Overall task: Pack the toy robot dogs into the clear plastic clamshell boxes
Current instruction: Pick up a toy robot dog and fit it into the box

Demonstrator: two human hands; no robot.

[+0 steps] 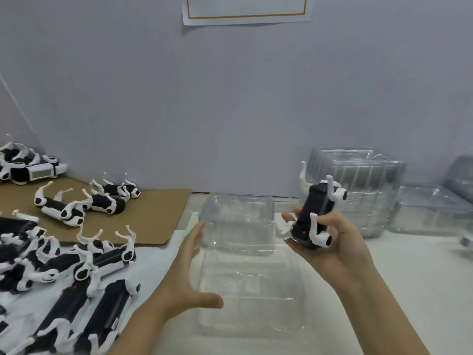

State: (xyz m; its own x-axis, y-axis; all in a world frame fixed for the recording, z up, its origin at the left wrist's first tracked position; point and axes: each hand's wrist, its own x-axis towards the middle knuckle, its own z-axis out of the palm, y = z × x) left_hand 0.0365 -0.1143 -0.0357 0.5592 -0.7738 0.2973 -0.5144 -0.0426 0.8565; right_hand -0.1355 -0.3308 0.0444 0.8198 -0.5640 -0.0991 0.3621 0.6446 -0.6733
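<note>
The right hand (332, 247) holds a black and white toy robot dog (313, 213). Its fingers are curled round the dog's black body. The dog is up in the air, tilted, with its white legs sticking out. It is just above the right side of an open clear plastic clamshell box (250, 311), which lies on the white table (409, 278) with its far half standing up. The left hand (183, 275) holds nothing. Its fingers are straight, just beside the left side of the box, and I cannot tell if they touch it.

A big pile of the same toy dogs (76, 272) lies on the left. A few more lie on a flat brown cardboard sheet (158, 216). A tall stack of clear plastic boxes (363, 196) stands behind the right hand.
</note>
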